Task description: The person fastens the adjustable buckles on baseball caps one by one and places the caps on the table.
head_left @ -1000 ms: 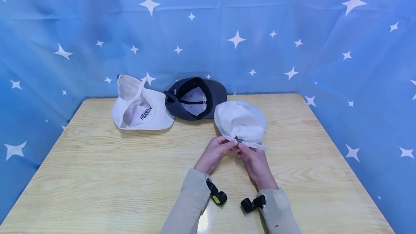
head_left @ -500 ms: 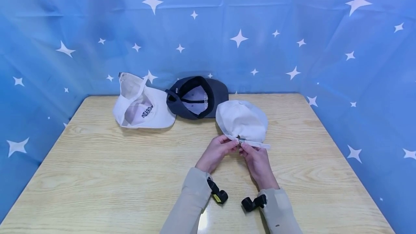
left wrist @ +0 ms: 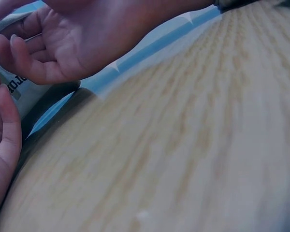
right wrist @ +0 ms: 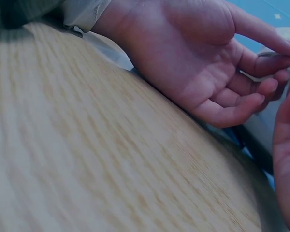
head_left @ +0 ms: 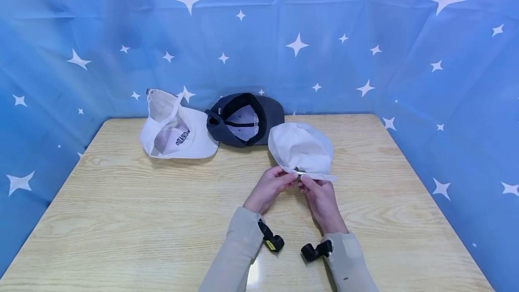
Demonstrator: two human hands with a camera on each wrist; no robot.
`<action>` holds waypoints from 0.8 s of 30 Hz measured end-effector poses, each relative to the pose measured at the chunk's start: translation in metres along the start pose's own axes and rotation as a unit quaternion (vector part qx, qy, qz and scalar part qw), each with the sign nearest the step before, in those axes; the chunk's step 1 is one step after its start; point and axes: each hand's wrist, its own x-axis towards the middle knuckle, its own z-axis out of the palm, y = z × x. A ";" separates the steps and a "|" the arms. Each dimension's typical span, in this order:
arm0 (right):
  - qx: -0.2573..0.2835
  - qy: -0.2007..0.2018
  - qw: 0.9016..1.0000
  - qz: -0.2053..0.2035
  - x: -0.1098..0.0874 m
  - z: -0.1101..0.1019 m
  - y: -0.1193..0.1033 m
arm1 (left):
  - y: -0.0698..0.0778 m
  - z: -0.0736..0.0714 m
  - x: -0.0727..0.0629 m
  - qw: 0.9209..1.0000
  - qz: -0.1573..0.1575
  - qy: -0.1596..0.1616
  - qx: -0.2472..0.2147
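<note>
A white baseball cap (head_left: 302,148) sits on the right half of the table, crown up, its back strap toward the person. My left hand (head_left: 267,190) pinches the strap at the left of a small metal buckle (head_left: 300,173). At the buckle's right, my right hand (head_left: 323,202) pinches the white strap, whose loose end (head_left: 329,177) sticks out to the right. Both hands are close together at the cap's back edge. The wrist views show curled fingers beside the cap; the strap itself is mostly hidden there.
A dark navy cap (head_left: 273,118) lies behind and left of the held cap, its inside showing. Farther left is another white cap (head_left: 198,136) with dark lettering, strap raised. The wooden table (head_left: 134,220) meets a blue star-patterned cloth (head_left: 259,30) behind.
The hands stay nearly in place at the strap. The buckle catches more light now, and the strap's loose end lies a little more level. The head view has shifted slightly.
</note>
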 end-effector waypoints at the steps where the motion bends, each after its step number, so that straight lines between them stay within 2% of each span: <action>1: 0.001 0.001 1.000 -0.003 0.000 0.000 0.000 | 0.000 0.000 0.000 1.000 -0.001 0.001 -0.001; 7: 0.014 -0.002 1.000 -0.018 0.002 0.000 0.001 | 0.000 0.000 0.001 1.000 -0.001 0.000 -0.010; 13: 0.079 -0.035 0.996 -0.020 0.003 -0.002 0.001 | 0.001 -0.005 0.004 0.998 0.020 -0.009 -0.067; 19: 0.107 -0.049 0.993 -0.006 0.004 -0.005 0.000 | 0.003 -0.011 0.005 0.986 0.042 -0.015 -0.161; 24: 0.120 -0.052 0.991 -0.010 0.004 -0.007 0.000 | 0.005 -0.013 0.005 0.975 0.051 -0.034 -0.213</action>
